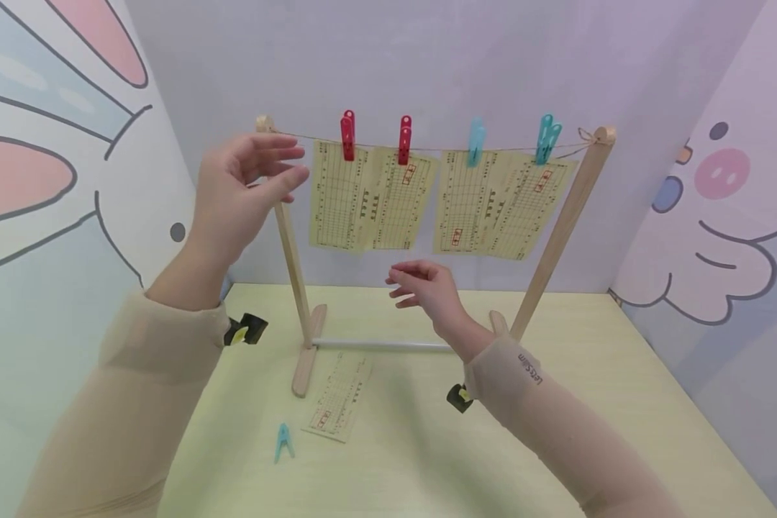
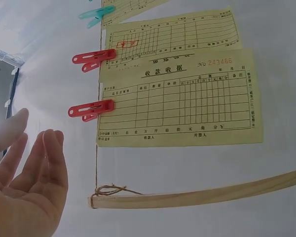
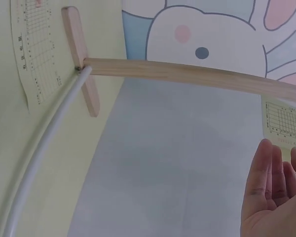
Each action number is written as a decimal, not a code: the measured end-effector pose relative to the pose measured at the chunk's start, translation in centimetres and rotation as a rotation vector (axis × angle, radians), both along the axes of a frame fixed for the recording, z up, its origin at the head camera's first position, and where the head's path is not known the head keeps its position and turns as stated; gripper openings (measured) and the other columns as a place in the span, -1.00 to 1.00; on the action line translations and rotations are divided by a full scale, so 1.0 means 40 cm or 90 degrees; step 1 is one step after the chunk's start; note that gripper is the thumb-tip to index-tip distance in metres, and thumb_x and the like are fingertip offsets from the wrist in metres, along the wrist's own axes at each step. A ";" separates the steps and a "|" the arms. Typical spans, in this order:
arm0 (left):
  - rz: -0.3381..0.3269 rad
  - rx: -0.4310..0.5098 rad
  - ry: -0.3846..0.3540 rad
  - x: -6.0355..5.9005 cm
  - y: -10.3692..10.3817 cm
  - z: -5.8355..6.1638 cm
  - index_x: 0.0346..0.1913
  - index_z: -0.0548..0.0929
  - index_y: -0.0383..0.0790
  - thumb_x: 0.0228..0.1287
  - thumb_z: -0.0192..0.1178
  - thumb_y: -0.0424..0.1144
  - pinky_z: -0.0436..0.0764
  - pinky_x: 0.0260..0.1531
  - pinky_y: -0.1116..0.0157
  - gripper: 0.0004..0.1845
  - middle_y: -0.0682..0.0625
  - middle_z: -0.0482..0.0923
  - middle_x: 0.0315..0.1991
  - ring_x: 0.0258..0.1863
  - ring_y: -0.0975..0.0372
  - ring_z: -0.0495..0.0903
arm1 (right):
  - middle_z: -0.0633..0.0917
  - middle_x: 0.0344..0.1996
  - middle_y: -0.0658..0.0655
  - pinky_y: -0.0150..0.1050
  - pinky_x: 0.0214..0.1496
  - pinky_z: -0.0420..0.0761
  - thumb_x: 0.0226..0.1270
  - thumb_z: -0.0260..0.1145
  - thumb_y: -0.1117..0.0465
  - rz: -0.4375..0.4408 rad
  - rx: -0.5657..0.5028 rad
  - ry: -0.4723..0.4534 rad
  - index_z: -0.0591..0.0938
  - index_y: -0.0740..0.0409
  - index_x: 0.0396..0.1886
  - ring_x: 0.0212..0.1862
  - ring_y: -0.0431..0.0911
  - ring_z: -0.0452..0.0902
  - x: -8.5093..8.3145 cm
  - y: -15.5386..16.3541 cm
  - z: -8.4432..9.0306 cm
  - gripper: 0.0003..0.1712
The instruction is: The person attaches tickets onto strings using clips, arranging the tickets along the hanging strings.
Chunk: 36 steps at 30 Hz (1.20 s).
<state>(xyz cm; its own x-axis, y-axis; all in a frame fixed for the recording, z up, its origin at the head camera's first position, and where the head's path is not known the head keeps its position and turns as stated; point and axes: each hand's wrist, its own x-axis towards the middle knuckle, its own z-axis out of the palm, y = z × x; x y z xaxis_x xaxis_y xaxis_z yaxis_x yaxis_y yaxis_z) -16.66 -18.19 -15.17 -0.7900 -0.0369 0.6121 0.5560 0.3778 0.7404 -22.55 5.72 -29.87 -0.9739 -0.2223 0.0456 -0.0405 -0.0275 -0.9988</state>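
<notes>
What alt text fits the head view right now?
Four yellow receipts hang from a string on a wooden rack, pinned by two red pegs and two blue pegs. Both the left hand and the right hand are empty; a fifth receipt and a blue peg lie on the table.

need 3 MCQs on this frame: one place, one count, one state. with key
1. Where is the loose blue peg?
A. on the string
B. on the table, left of the loose slip
C. in the right hand

2. How many red pegs are on the string?
A. one
B. two
C. four

3. What state is the left hand in?
A. open, holding nothing
B. pinching a peg
C. gripping a slip

Key:
1 B: it lies on the table beside the loose slip.
2 B: red pegs clip the left pair of slips; the other pegs are blue.
3 A: its fingers are loosely spread by the left post, with nothing in them.
</notes>
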 end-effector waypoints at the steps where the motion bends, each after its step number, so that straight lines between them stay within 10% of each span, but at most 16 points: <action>1: 0.006 -0.008 -0.004 0.005 -0.004 -0.008 0.14 0.61 -0.26 0.30 0.30 -0.32 0.62 -0.29 0.52 -0.64 0.17 0.68 -0.05 -0.18 0.39 0.67 | 0.76 -0.34 -0.01 -0.30 -0.33 0.72 0.42 0.27 0.27 -0.001 0.002 -0.002 0.60 0.37 0.06 -0.39 -0.19 0.70 0.001 0.001 -0.007 -0.68; 36: 0.060 -0.029 -0.117 0.116 -0.106 -0.287 0.14 0.58 -0.36 0.32 0.29 -0.31 0.60 -0.26 0.59 -0.64 0.47 0.62 -0.14 -0.19 0.53 0.62 | 0.78 -0.23 0.18 -0.26 -0.32 0.72 0.36 0.32 0.27 -0.046 0.036 -0.033 0.65 0.34 -0.02 -0.39 -0.17 0.69 0.038 -0.004 -0.195 -0.73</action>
